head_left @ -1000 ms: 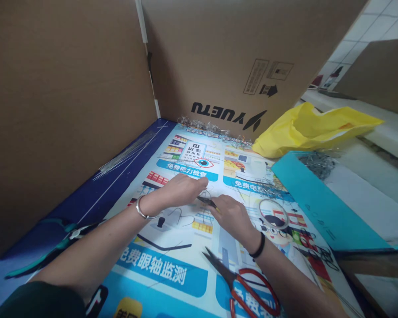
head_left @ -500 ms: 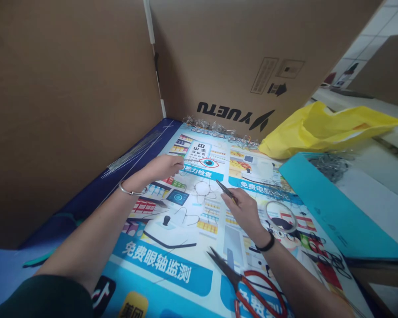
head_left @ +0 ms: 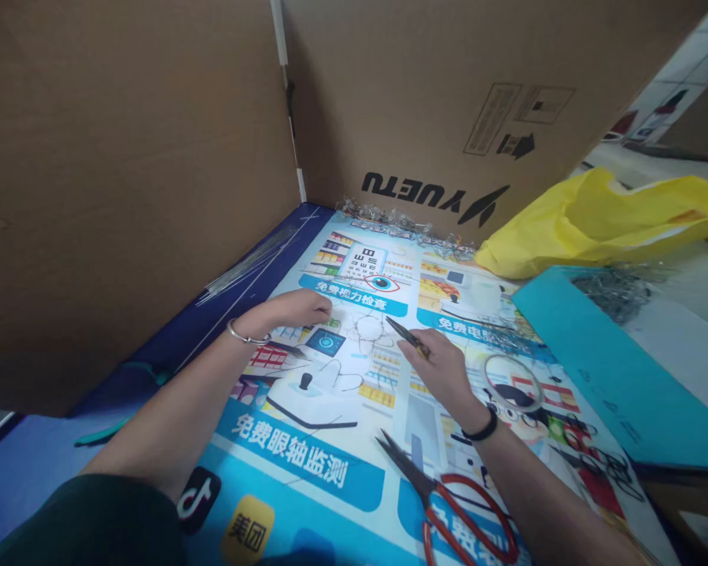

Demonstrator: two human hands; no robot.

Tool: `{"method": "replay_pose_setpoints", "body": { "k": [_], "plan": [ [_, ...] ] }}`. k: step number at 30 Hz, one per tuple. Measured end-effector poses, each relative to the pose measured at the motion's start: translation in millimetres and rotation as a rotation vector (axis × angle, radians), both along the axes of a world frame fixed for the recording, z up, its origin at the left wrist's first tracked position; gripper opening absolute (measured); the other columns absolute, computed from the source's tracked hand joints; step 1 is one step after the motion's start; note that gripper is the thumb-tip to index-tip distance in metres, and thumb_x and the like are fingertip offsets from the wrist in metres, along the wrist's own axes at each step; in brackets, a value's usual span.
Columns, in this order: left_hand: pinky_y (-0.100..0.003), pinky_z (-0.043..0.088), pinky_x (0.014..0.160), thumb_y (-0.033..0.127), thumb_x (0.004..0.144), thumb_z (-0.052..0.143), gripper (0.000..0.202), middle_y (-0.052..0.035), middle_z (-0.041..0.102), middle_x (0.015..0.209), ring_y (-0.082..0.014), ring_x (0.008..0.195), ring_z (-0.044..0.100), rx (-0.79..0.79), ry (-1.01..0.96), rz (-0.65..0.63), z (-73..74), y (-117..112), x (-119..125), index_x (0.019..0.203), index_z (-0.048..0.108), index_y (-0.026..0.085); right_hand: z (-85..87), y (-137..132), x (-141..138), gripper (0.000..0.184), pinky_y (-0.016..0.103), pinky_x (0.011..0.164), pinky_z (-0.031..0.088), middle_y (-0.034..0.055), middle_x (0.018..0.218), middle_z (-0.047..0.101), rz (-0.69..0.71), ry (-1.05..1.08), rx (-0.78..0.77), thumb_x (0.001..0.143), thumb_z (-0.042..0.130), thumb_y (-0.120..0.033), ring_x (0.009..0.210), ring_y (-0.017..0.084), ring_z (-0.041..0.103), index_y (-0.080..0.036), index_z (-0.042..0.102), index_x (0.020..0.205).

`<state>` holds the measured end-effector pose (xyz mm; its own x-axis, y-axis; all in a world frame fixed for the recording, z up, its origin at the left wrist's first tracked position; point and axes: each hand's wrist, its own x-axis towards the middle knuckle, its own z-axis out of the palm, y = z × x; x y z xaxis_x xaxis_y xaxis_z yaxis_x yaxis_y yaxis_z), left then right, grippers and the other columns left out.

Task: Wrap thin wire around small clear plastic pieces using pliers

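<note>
My left hand (head_left: 303,308) is closed in a pinch above the printed poster sheet (head_left: 315,377). What its fingertips hold, if anything, is too fine to make out. In my right hand (head_left: 442,365) are slim pointed pliers (head_left: 406,336), their tip angled up and left toward the left hand. A gap separates the tip from the left fingers. Thin bent wire pieces (head_left: 345,379) lie on the sheet between and below the hands. Nearer to me rest scissors with red handles (head_left: 472,511), blades pointing up and left.
Cardboard panels (head_left: 425,94) stand behind and at the left. Straight wires (head_left: 245,267) lie along the left edge, tangled wire bits (head_left: 389,214) at the back. On the right are a wire coil (head_left: 488,377), a teal box (head_left: 590,385) with tangled wire and a yellow bag (head_left: 595,224).
My left hand has drawn slightly nearer to me, uncovering printing on the sheet. The pliers stay in my right hand, almost unmoved. The whole view has shifted a little.
</note>
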<state>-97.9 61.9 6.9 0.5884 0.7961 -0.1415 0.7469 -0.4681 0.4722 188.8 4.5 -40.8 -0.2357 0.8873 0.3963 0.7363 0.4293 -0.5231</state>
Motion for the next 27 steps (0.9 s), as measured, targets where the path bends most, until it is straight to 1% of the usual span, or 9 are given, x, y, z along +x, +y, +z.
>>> {"method": "replay_pose_setpoints", "body": {
  "k": [6,12,16,19,21,24,27],
  "plan": [
    [-0.023,0.028,0.053,0.020,0.076,0.043,0.018,0.0015,0.055,0.060,-0.0117,0.056,0.045,0.031,0.017,-0.036,-11.2,3,7,0.062,0.055,0.017,1.5,-1,0,0.030,0.026,0.063,0.039,0.0019,0.074,0.058,-0.002,-0.012,-0.033,0.083,0.050,-0.045,0.071,0.015,0.053,-0.019,0.063,0.089],
    [-0.022,0.029,0.053,0.021,0.076,0.046,0.015,-0.0001,0.060,0.067,-0.0124,0.060,0.049,0.040,0.043,-0.040,-9.7,1,8,0.069,0.058,0.017,0.1,-1,0,0.028,0.026,0.064,0.039,0.0016,0.074,0.058,-0.009,-0.024,-0.043,0.083,0.051,-0.045,0.072,0.015,0.054,-0.020,0.063,0.087],
    [-0.022,0.029,0.053,0.022,0.077,0.047,0.015,-0.0005,0.061,0.069,-0.0125,0.060,0.050,0.027,0.067,-0.032,-3.2,-1,10,0.071,0.060,0.017,-2.8,1,1,0.029,0.026,0.065,0.040,0.0013,0.076,0.060,0.001,-0.020,-0.023,0.082,0.051,-0.046,0.072,0.015,0.055,-0.021,0.063,0.088],
    [-0.021,0.031,0.054,0.022,0.077,0.047,0.015,-0.0008,0.063,0.073,-0.0125,0.063,0.052,-0.003,0.083,-0.031,5.6,-2,11,0.077,0.061,0.017,-5.1,2,2,0.029,0.026,0.064,0.041,0.0011,0.077,0.060,-0.011,-0.027,-0.019,0.081,0.052,-0.047,0.071,0.015,0.055,-0.021,0.063,0.089],
    [-0.021,0.031,0.054,0.023,0.077,0.047,0.015,-0.0012,0.063,0.073,-0.0127,0.063,0.052,-0.030,0.109,-0.007,12.3,-4,10,0.079,0.061,0.017,-5.7,2,2,0.029,0.026,0.064,0.041,0.0009,0.078,0.061,-0.012,-0.037,-0.019,0.081,0.052,-0.047,0.071,0.015,0.055,-0.021,0.063,0.089],
    [-0.022,0.031,0.053,0.023,0.078,0.046,0.015,-0.0017,0.062,0.072,-0.0129,0.061,0.051,-0.052,0.154,0.027,21.8,-11,4,0.078,0.059,0.016,-5.1,2,1,0.028,0.026,0.065,0.041,0.0007,0.078,0.061,-0.011,-0.041,-0.023,0.082,0.052,-0.047,0.073,0.015,0.056,-0.022,0.063,0.088],
    [-0.023,0.029,0.051,0.025,0.078,0.046,0.016,-0.0015,0.061,0.069,-0.0127,0.058,0.049,-0.033,0.199,0.030,29.3,-24,-7,0.077,0.059,0.017,-4.2,2,1,0.030,0.027,0.064,0.041,0.0011,0.077,0.060,-0.018,-0.038,-0.037,0.081,0.052,-0.048,0.071,0.015,0.056,-0.021,0.063,0.089]
  ]
}}
